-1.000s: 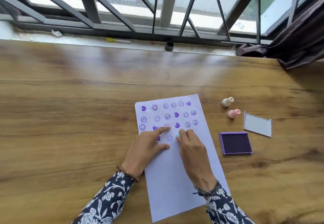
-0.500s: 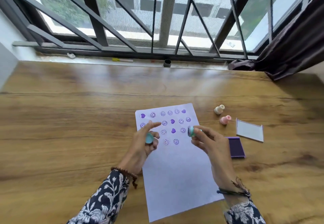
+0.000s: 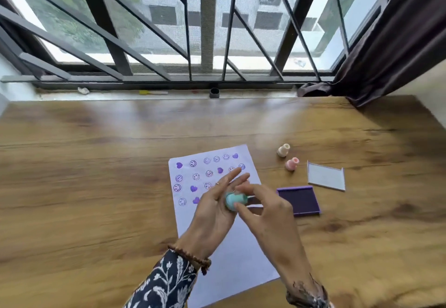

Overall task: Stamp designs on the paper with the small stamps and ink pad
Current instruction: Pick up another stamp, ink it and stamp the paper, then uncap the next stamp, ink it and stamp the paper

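A white paper point(image 3: 236, 254) lies on the wooden table point(image 3: 96, 187), its upper part covered with purple smiley and heart prints. Above it my left hand point(image 3: 212, 213) and my right hand point(image 3: 270, 213) meet around a small teal stamp point(image 3: 235, 200). The stamp rests against my left palm with those fingers stretched out, and my right thumb and fingers pinch its other end. An open purple ink pad point(image 3: 299, 201) sits right of the paper, its clear lid point(image 3: 325, 176) behind it. A cream stamp point(image 3: 283, 150) and a pink stamp point(image 3: 292, 164) lie nearby.
Behind the table, a barred window runs along a sill holding a small black cap point(image 3: 214, 92) and a yellow marker point(image 3: 152, 92). A dark curtain point(image 3: 386, 42) hangs at the far right corner of the table.
My right hand lifted the stamp off the paper. Half a second ago each hand held a teal piece apart; now the hands have come together around one teal stamp.
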Motion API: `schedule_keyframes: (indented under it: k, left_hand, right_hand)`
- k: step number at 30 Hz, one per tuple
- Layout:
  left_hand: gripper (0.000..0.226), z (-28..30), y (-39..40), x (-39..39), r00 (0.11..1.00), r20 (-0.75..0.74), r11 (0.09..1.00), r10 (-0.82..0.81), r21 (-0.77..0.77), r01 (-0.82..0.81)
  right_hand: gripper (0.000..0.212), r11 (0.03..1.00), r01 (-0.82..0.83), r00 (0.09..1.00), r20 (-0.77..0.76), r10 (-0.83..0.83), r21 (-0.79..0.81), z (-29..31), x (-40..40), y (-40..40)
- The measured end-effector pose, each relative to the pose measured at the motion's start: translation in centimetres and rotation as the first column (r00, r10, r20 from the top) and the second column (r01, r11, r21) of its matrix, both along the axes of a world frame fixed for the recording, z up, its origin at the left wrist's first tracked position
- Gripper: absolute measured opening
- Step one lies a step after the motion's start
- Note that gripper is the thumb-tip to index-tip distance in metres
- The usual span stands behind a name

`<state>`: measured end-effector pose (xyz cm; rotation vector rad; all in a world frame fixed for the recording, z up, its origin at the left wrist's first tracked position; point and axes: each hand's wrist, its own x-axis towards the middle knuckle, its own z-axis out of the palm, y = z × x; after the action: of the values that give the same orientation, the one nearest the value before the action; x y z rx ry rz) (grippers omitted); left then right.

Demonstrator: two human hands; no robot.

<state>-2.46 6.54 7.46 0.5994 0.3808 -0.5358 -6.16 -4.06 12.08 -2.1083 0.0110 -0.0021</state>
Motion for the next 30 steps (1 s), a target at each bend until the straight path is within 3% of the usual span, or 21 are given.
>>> schedule_keyframes:
  k: [8, 16, 24, 27, 30]
  left_hand:
    - [0.052, 0.8, -2.2, 0.3, 0.992, 0.108, 0.989, -0.067, 0.136, 0.052]
    - [0.061, 0.9, -3.6, 0.6, 0.987, 0.123, 0.981, -0.105, 0.176, 0.083]
    - [0.05, -1.2, -5.1, 1.5, 0.961, 0.215, 0.953, -0.175, 0.284, 0.11]
    - [0.032, -2.3, -6.0, 2.8, 0.913, 0.294, 0.893, -0.284, 0.427, 0.14]
    - [0.028, -3.4, -6.8, 4.6, 0.818, 0.377, 0.769, -0.435, 0.628, 0.119]
  right_hand:
    - [0.022, 0.997, 0.062, 0.998, 0.011, -0.062, 0.034, -0.4, 0.0, -2.1]
    - [0.026, 0.988, 0.13, 0.981, 0.154, -0.117, -0.08, -1.8, -0.1, -3.0]
    - [0.012, 0.939, 0.292, 0.953, -0.135, -0.271, 0.179, -3.3, 1.8, -4.6]
    - [0.014, 0.938, 0.298, 0.942, -0.216, -0.258, 0.178, -3.9, 3.5, -5.8]
    - [0.012, 0.96, 0.279, 0.949, -0.159, -0.273, 0.017, -4.8, 5.4, -7.1]
